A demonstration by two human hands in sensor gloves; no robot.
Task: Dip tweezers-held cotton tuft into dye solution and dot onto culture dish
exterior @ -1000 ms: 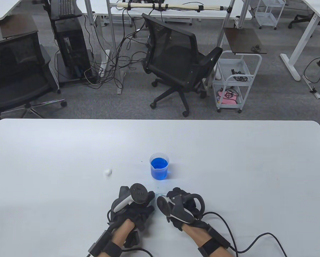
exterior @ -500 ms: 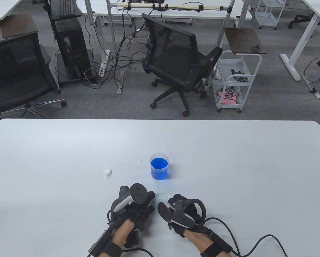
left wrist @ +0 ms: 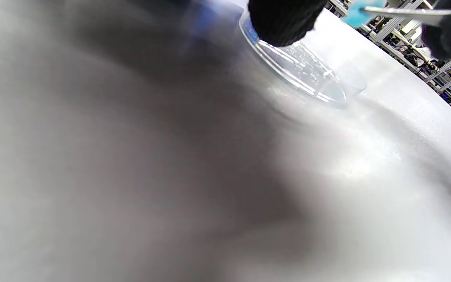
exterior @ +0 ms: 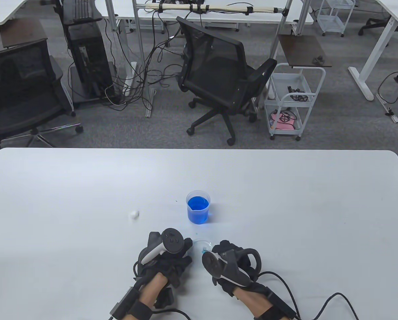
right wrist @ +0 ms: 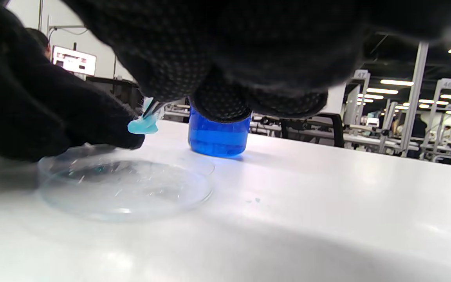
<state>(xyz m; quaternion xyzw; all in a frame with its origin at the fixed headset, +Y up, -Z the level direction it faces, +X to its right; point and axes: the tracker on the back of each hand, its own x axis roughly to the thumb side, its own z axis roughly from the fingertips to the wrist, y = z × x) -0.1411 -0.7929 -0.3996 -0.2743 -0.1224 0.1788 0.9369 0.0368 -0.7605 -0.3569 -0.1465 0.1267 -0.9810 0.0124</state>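
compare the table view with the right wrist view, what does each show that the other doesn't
Only the table view shows a white cotton ball lying left of the cup, and both trackers. Only the right wrist view shows the tweezers gripping the blue cotton tuft, held above the dish without touching it. Both show the cup of blue dye, the clear dish and the left hand at its rim.

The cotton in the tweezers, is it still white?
No, the cotton held by the tweezers is blue above the dish.
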